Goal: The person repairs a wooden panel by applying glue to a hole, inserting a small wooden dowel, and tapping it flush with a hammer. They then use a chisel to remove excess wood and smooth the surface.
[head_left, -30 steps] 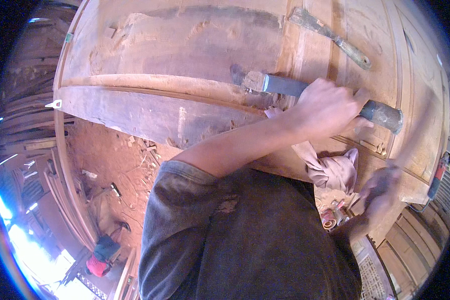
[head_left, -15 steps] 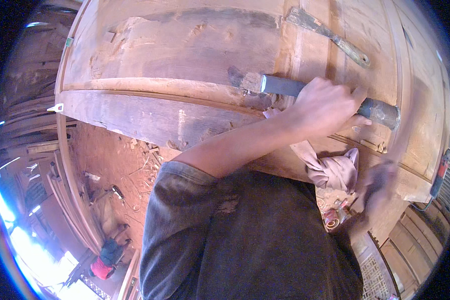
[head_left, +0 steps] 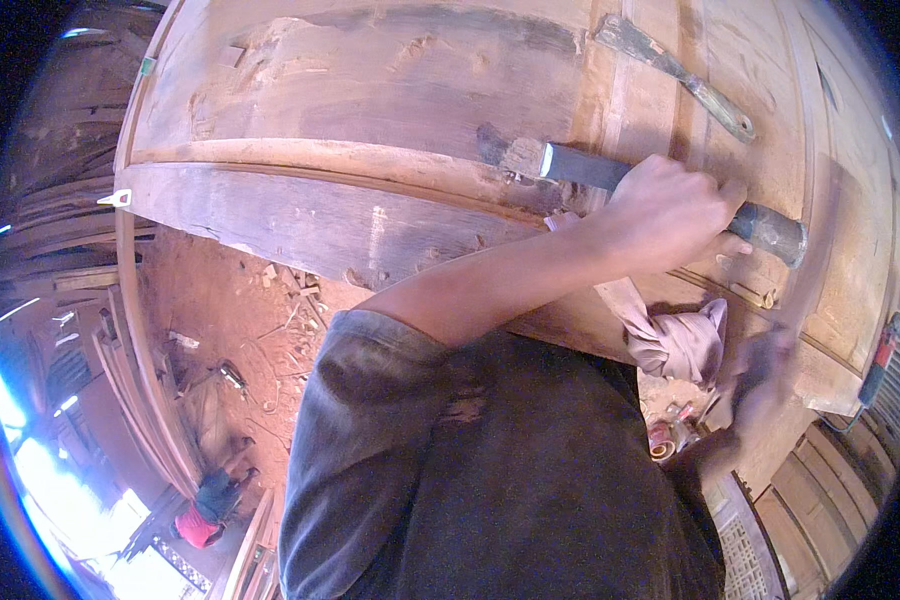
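My left hand is wrapped round a broad chisel, its dark blade lying low over the wooden panel and pointing left. The chisel's dark, worn butt sticks out on the right of the fist. The bright cutting edge is at a rough, chipped patch beside the raised moulding. Smeared by motion, my right hand is closed on a long wooden stick that rises just right of the chisel's butt. Below my left hand, a twisted pinkish cloth hangs at the panel's near edge.
A worn scraper lies on the panel beyond the chisel. A red and dark tool is at the right edge. Wood shavings litter the earth floor. Planks stand at left; a person in red is at lower left.
The whole scene has shifted slightly right in the picture. The chisel keeps its place against the chipped patch, with my left hand still round it. My right hand stays blurred near the same spot.
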Motion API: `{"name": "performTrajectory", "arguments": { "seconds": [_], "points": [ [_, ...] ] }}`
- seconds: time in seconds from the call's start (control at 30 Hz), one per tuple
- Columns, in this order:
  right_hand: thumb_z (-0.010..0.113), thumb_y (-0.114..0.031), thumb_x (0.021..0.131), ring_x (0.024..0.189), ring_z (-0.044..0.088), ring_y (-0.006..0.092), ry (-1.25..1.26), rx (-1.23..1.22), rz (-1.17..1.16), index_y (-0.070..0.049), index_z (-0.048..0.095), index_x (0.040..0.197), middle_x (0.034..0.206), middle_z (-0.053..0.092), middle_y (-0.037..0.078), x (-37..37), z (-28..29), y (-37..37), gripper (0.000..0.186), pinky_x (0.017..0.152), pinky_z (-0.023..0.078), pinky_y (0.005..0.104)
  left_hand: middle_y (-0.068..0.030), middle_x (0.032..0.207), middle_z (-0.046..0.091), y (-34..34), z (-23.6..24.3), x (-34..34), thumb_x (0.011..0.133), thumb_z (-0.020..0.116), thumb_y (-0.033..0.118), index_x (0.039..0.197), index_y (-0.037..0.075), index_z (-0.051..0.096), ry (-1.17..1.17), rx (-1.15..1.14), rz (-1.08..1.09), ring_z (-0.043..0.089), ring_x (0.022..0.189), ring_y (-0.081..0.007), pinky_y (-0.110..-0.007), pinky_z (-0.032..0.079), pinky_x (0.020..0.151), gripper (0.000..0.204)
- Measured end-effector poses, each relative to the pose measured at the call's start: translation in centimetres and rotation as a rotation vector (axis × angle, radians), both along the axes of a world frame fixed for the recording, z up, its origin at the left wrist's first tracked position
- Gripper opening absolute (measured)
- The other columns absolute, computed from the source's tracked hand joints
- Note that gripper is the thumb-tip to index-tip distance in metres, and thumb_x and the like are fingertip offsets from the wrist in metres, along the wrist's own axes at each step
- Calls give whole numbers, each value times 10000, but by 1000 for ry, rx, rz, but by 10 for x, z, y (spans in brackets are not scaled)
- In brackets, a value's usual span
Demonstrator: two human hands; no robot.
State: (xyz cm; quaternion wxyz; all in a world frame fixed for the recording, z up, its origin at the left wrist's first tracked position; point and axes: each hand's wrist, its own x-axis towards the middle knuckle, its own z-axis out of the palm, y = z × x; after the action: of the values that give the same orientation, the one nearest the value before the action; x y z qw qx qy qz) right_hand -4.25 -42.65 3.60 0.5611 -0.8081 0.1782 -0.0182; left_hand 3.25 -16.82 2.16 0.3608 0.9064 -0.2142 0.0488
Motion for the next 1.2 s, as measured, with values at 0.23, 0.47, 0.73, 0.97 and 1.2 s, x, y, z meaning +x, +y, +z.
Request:
{"name": "performTrajectory", "arguments": {
  "seconds": [0.23,0.47,0.73,0.97,1.2],
  "points": [
    [470,-319,999,480,446,127,-17,186,63,-24,549,1168,646,451,10,1,-2,-2,349,422,363,262,-163,648,649,-2,0,-1,863,596,538,1019,57,618,-3,25,15,669,631,-355,-465,522,552,506],
    [404,-363,1016,420,426,133,-27,275,30,-15,508,1173,627,470,38,12,8,9,396,367,357,265,-160,651,650,1,0,0,855,618,514,996,38,599,-22,-35,44,670,635,-353,-472,519,554,497],
    [397,-403,1003,402,436,145,46,215,-34,-49,501,1068,595,460,37,15,8,28,375,352,356,274,-160,696,664,0,0,2,868,608,497,997,37,594,43,24,25,677,675,-351,-465,527,570,478],
    [423,-418,989,372,436,163,25,197,23,-97,490,925,569,459,36,14,10,24,334,334,363,291,-160,671,656,0,2,3,868,616,481,990,38,592,44,-3,34,674,659,-354,-477,525,559,460],
    [403,-332,1008,375,426,163,-14,166,56,-104,494,859,600,465,31,15,-7,7,287,329,361,289,-164,658,650,2,2,3,868,620,471,971,37,589,49,-7,11,671,649,-361,-476,521,558,447]
  ]
}}
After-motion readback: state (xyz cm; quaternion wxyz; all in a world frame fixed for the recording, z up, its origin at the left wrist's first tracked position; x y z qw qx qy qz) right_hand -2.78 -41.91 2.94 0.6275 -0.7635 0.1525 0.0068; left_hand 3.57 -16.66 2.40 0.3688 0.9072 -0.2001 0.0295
